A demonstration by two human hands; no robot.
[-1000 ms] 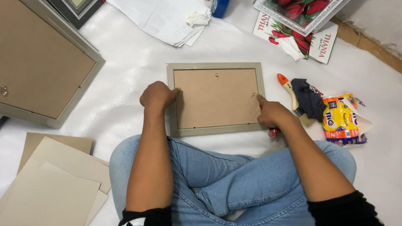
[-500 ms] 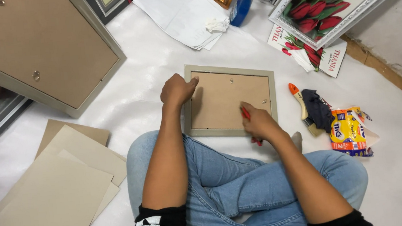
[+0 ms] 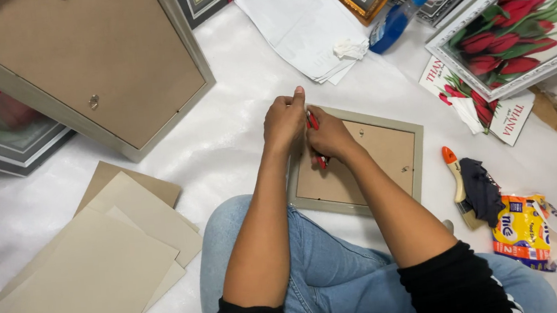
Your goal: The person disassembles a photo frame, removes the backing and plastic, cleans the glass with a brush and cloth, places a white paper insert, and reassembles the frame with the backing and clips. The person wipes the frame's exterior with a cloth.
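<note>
Two hands at frame's top-left corner | left hand (image 3: 284, 116) clenched, pressing small picture frame (image 3: 356, 161) lying face-down on white sheet (image 3: 236, 140) | right hand (image 3: 328, 135) grasping red tool (image 3: 314, 123) | step: working backing fasteners; next likely calls for steady levering.

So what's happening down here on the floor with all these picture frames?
A person sits on a white sheet with a small picture frame lying face down by their knees. Both hands meet at its top left corner: the left hand presses there, while the right hand grips a red-handled tool against the edge. Cardboard backing boards lie stacked to the left, a larger frame rests face down above them, and a paintbrush and a snack packet sit to the right.
</note>
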